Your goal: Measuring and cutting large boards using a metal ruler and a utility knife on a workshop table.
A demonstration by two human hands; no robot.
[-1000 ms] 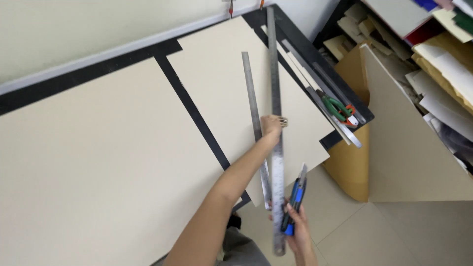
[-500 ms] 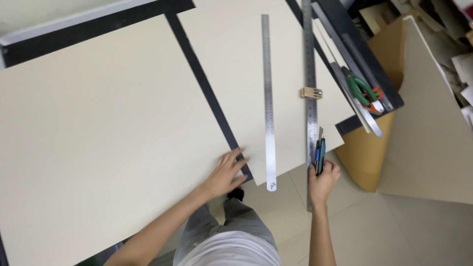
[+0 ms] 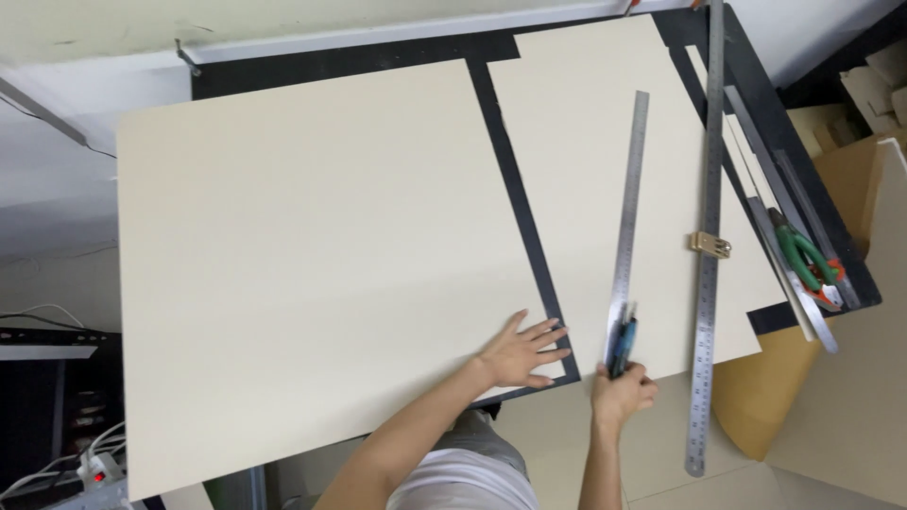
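While the left hand (image 3: 518, 354), flat and empty, has slid onto the large cream board (image 3: 312, 274) near the worktop's front edge, the right hand (image 3: 622, 392) grips a blue utility knife (image 3: 622, 345) at the shorter steel ruler's (image 3: 628, 222) near end

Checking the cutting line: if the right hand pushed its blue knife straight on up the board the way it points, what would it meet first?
Probably the shorter steel ruler: the right hand holds the blue knife at that ruler's near end, so it would most likely run along its edge over the smaller beige board. Depth is unclear.
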